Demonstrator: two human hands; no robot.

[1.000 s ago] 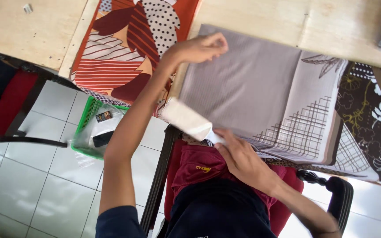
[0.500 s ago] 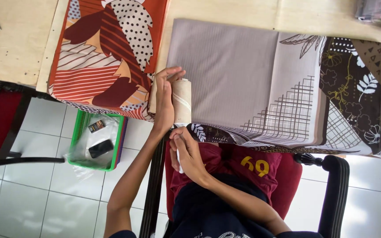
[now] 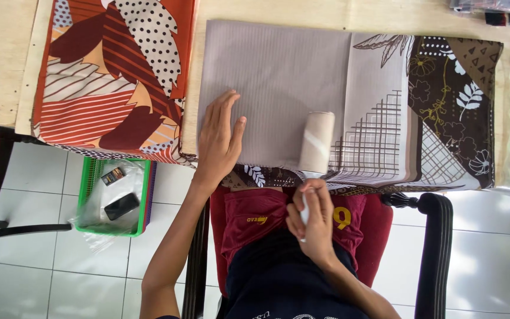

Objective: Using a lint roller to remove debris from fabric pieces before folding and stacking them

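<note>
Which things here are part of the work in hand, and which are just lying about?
In use:
- left hand, flat on the grey folded fabric
- right hand, with a grip on the lint roller

Lying about:
- orange patterned fabric
- green basket on the floor
- wooden chair

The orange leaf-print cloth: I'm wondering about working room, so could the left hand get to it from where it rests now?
Probably yes. The left hand lies flat on the grey folded cloth, right beside the orange leaf-print cloth, with nothing between them. The right hand holds the lint roller well away.
</note>
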